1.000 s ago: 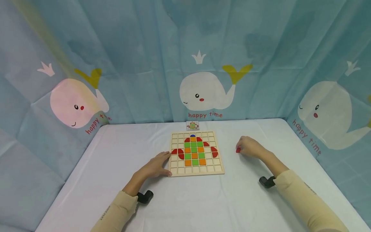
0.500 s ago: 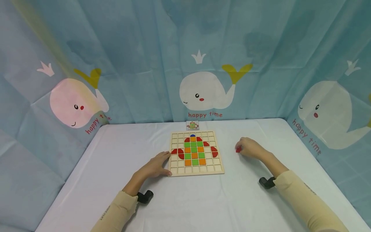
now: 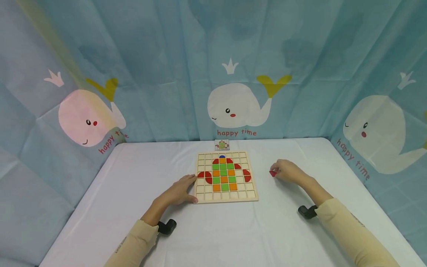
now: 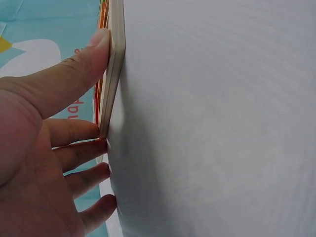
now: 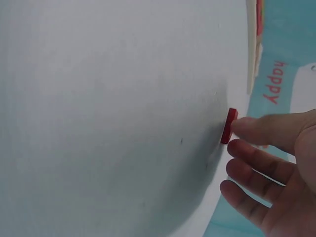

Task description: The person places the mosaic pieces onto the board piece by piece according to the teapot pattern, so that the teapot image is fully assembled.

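Note:
My left hand (image 3: 181, 190) rests at the left edge of a wooden grid board (image 3: 201, 196). Its thumb touches the near left corner, and the other fingers lie spread along the side, fairly straight. Green and orange squares, red curved pieces and a blue piece (image 3: 221, 157) sit in the board's cells. Right of the board, my right hand (image 3: 287, 171) holds a small red piece (image 5: 229, 126) at its fingertips, low over the white cloth. The thumb presses on it; the index finger is mostly hidden behind the thumb in the right wrist view.
Behind the board lies a small pattern card (image 3: 221, 144) with a similar coloured figure. A white cloth (image 3: 220, 233) covers the table. Blue curtains (image 3: 160, 111) printed with whales stand around its back and sides. A black wrist mount (image 3: 166, 226) shows beside the left sleeve.
The red piece has turned in the right fingertips and shifted slightly left, with more of it showing. The left hand and the board have stayed put.

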Motion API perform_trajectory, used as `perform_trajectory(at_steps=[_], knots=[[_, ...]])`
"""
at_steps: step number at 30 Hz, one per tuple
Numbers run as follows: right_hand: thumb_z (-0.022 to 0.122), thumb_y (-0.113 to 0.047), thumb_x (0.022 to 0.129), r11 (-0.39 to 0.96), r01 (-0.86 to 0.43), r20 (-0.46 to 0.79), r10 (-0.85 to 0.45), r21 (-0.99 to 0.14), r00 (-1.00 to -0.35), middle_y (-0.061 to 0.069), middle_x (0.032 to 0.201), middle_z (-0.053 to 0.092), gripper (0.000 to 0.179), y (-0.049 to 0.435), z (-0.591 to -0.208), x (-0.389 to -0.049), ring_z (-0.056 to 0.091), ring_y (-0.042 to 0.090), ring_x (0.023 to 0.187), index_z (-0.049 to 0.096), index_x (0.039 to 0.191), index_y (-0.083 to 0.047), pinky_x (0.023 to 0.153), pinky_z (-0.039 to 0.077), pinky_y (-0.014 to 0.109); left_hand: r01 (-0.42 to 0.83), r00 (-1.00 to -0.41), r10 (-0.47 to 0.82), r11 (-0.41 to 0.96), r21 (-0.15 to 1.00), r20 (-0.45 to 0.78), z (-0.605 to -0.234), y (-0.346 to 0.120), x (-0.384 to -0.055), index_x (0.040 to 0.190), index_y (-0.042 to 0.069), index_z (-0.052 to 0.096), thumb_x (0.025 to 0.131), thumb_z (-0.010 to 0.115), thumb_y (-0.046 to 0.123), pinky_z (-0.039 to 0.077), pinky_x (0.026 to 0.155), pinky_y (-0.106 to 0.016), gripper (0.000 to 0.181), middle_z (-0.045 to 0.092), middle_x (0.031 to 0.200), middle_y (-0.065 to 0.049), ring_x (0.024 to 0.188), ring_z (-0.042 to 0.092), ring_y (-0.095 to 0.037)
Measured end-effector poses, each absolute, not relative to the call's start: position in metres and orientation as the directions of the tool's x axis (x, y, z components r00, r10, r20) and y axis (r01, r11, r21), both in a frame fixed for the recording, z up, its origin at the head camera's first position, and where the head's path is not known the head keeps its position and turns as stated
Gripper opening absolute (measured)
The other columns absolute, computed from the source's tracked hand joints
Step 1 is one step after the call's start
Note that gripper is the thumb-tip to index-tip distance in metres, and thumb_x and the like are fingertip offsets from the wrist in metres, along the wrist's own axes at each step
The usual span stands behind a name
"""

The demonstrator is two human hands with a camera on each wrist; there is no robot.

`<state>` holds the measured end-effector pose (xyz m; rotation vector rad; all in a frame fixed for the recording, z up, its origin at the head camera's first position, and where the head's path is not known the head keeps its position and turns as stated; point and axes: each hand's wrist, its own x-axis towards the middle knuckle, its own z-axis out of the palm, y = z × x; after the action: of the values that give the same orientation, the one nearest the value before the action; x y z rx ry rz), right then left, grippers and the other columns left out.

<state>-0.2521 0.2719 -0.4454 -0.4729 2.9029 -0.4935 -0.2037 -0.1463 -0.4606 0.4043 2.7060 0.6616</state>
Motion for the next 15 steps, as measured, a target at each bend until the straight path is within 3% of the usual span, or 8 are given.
perform_trajectory(at_steps=[3,10,13,15], knots=[[0.068,-0.002,0.083,0.897,-0.283,-0.111,-0.337,-0.34,-0.935,0.008,0.09,0.064,0.023,0.2689,-0.4473,-0.2511,0.059,0.02,0.083,0.072,0.106,-0.001,0.078,0.055,0.04,0.191,-0.908,0.342,0.852,0.488,-0.243,-0.4616,-0.1458,-0.2034,0.15,0.003,0.036,0.074,0.083,0.029,0.023,0.119,-0.057,0.093,0.031,0.159,-0.015,0.149,0.021,-0.036],[0.073,-0.02,0.087,0.908,-0.263,-0.081,-0.304,-0.326,-0.949,0.006,0.088,0.068,0.022,0.2669,-0.4501,-0.2518,0.058,0.016,0.076,0.073,0.098,-0.001,0.073,0.054,0.037,0.19,-0.906,0.342,0.854,0.484,-0.249,-0.4619,-0.1449,-0.2016,0.15,0.004,0.035,0.075,0.082,0.031,0.024,0.119,-0.056,0.093,0.031,0.159,-0.014,0.149,0.021,-0.036],[0.069,-0.008,0.086,0.892,-0.31,-0.042,-0.342,-0.331,-0.939,0.007,0.093,0.065,0.015,0.2661,-0.4504,-0.252,0.058,0.018,0.081,0.074,0.1,-0.003,0.076,0.055,0.039,0.186,-0.906,0.341,0.853,0.488,-0.25,-0.4599,-0.1453,-0.2012,0.15,0.004,0.035,0.075,0.082,0.03,0.023,0.119,-0.056,0.092,0.031,0.159,-0.015,0.149,0.021,-0.036],[0.064,0.003,0.084,0.873,-0.362,-0.027,-0.392,-0.326,-0.92,0.008,0.098,0.063,0.022,0.2655,-0.4511,-0.2519,0.059,0.021,0.088,0.075,0.101,-0.006,0.082,0.055,0.042,0.187,-0.906,0.343,0.849,0.494,-0.247,-0.4583,-0.1454,-0.2013,0.15,0.003,0.035,0.075,0.082,0.028,0.023,0.119,-0.057,0.092,0.03,0.159,-0.015,0.149,0.021,-0.037]])
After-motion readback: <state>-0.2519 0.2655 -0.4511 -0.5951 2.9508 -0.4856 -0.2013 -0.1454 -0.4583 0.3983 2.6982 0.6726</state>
